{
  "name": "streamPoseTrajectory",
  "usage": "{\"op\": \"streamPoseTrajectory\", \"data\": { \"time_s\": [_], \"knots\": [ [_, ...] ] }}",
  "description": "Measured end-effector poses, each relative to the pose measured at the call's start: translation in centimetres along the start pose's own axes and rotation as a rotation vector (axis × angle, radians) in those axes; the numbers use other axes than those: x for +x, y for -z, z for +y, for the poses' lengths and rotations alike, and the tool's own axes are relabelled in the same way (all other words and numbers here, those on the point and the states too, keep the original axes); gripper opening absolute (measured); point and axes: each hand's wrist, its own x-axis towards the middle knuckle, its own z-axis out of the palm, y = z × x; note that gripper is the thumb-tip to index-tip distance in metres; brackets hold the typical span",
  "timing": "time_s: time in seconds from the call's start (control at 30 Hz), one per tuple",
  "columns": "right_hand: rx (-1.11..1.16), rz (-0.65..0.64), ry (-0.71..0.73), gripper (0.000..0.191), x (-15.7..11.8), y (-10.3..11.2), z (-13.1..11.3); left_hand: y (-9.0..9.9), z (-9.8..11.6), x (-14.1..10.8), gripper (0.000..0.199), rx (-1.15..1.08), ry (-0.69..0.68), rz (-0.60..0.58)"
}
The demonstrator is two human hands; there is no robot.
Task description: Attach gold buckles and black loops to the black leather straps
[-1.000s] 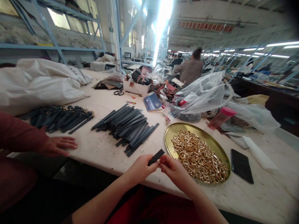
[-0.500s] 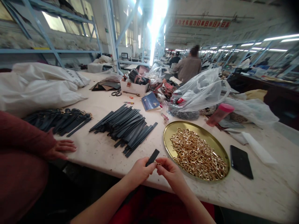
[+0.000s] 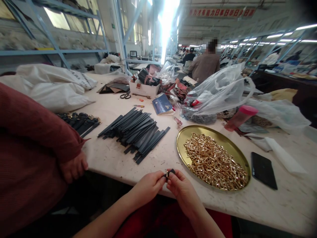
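At the table's near edge my left hand (image 3: 148, 185) and my right hand (image 3: 182, 186) meet with fingertips pinched. Between them is a short black strap (image 3: 171, 171), mostly covered by the fingers. A small gold buckle (image 3: 166, 174) sits at the strap, by my left fingertips; whether the strap runs through it I cannot tell. Beyond my hands lies a pile of black straps (image 3: 135, 130). To the right, a round gold tray (image 3: 182, 138) holds a heap of gold buckles (image 3: 215, 162).
A co-worker's sleeve (image 3: 47, 125) and hand (image 3: 74, 167) are close on my left, by more black straps with gold fittings (image 3: 81, 123). A phone (image 3: 264, 170) and a pink-lidded container (image 3: 240, 118) lie right. Scissors (image 3: 125, 96), a notebook (image 3: 162, 104) and plastic bags (image 3: 220, 91) stand behind.
The strap that stuck up from my left hand is now gripped between both hands, with the buckle against it. The co-worker's hand has left the tabletop and dropped to the edge.
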Motion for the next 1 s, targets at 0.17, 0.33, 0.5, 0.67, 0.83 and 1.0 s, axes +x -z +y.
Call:
{"op": "streamPoseTrajectory", "data": {
  "time_s": [0.17, 0.33, 0.5, 0.67, 0.83, 1.0],
  "knots": [
    [-0.163, 0.051, 0.202, 0.028, -0.2, 0.3, 0.8, -0.4, -0.2, -0.1, 0.017, -0.182, 0.047, -0.017],
    [-0.347, -0.012, 0.264, 0.029, -0.5, 0.2, 1.4, -0.9, -0.6, 0.0, 0.020, -0.317, 0.115, -0.014],
    [-0.357, -0.031, 0.249, 0.026, -0.9, 0.1, 1.7, -0.9, 0.0, -0.2, 0.023, -0.398, 0.186, -0.039],
    [-0.160, -0.129, 0.083, 0.024, -1.2, -0.1, 1.5, -0.8, 0.5, -0.5, 0.017, -0.506, 0.260, -0.066],
    [-0.562, -0.023, 0.377, 0.020, -1.8, 0.4, 1.5, -1.2, -0.2, -0.5, 0.014, -0.599, 0.300, -0.085],
    [-0.846, -0.033, 0.579, 0.011, -1.8, 1.4, 1.3, -2.0, -0.9, -0.8, 0.014, -0.296, 0.212, 0.012]
  ]
}}
